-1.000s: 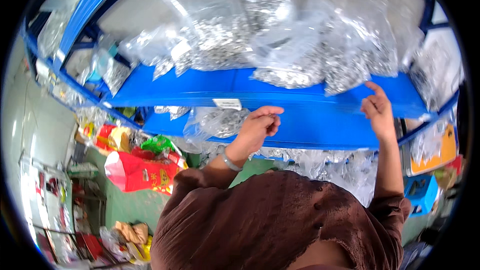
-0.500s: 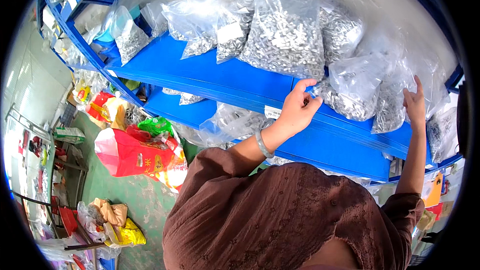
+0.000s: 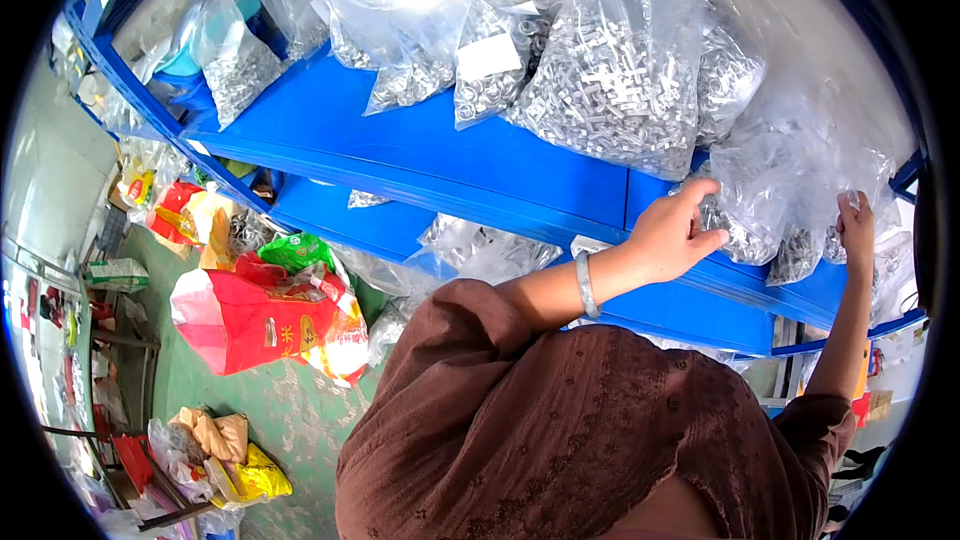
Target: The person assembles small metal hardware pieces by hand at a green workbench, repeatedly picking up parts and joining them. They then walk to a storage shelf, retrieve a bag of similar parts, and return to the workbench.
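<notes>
On the upper blue shelf, a clear plastic bag of small metal parts (image 3: 745,236) lies low near the front edge. At its left side is my left hand (image 3: 672,238), thumb and forefinger spread apart and the other fingers partly hidden; a pale bangle circles that wrist. My right hand (image 3: 857,225) is closed at the right side of the bags, its fingertips pinching clear plastic (image 3: 845,180). A smaller bag of metal parts (image 3: 797,256) sits between the hands. Just left of them stands a large, full bag of silvery metal pieces (image 3: 620,90).
More clear bags of metal parts, one with a white label (image 3: 487,57), line the blue shelf (image 3: 400,155). Further bags lie on the lower shelf (image 3: 340,218). On the green floor (image 3: 300,440) are a red sack (image 3: 250,315) and a yellow bag (image 3: 262,475).
Both hands have come closer to the bags, the left moving right and slightly down. My right hand's raised forefinger has bent and closed on plastic. The view has shifted slightly.
</notes>
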`<state>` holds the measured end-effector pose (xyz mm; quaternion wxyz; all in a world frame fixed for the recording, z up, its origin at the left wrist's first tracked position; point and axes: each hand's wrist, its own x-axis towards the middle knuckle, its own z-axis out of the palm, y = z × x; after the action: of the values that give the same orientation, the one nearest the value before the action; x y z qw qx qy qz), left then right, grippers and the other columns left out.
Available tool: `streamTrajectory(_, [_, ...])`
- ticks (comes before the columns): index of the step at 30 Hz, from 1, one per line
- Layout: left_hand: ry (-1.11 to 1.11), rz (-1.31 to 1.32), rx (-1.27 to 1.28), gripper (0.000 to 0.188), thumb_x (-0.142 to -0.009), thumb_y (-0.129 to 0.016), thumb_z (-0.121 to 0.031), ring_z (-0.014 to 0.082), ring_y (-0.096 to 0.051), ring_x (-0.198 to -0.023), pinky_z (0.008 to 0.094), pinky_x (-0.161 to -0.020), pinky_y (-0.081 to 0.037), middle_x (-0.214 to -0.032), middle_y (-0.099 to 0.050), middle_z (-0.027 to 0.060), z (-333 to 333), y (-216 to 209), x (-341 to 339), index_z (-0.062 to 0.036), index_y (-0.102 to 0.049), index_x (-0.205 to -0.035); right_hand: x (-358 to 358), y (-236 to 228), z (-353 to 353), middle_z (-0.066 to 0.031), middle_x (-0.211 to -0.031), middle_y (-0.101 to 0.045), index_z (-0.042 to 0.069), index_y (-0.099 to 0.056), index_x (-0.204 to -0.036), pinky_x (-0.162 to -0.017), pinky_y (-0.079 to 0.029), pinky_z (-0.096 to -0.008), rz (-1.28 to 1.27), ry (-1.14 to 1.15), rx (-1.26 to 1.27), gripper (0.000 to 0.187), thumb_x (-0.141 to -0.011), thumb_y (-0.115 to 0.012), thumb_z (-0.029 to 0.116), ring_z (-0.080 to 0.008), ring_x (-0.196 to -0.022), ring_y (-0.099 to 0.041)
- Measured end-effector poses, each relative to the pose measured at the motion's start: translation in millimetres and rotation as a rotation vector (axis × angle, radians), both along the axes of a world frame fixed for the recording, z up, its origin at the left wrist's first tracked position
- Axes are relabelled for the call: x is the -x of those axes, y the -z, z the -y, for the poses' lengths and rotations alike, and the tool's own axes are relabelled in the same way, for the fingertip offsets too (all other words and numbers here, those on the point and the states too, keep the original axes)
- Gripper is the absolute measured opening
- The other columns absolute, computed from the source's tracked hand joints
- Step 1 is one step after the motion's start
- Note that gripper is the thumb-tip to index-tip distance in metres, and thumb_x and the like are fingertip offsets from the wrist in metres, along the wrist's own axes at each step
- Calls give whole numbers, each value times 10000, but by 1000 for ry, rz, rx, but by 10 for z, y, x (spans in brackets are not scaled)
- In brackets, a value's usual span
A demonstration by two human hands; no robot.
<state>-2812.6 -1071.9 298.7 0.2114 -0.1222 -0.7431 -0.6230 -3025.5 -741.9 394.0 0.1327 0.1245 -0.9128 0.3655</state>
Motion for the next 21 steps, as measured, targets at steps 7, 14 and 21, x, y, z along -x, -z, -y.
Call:
streamTrajectory(7, [54, -42, 2, 511, -751, -652, -196, 187, -495, -493, 313, -474, -372, -552, -492, 66, 7, -26, 14, -9, -408, -1160, -322, 19, -67, 22, -492, -411, -74, -380, -1224, -355, -238, -195, 41, 59, -28, 549, -845, -558, 280, -44, -402, -349])
streamTrajectory(14, [66, -56, -26, 496, -749, -650, -184, 188, -506, -484, 310, -472, -377, -543, -500, 70, -18, -41, 21, -4, -415, -1147, -605, 182, -251, 15, -492, -413, -49, -459, -1132, -349, -250, -196, 127, 66, -96, 424, -854, -544, 259, -50, -398, -355])
streamTrajectory(21, [44, -81, -59, 482, -745, -646, -180, 196, -518, -490, 313, -472, -382, -554, -518, 77, -34, -46, 23, 0, -425, -1134, -896, 237, -149, 9, -478, -425, 64, -476, -755, -341, -267, -214, 139, -12, -151, 186, -852, -536, 211, -60, -380, -372])
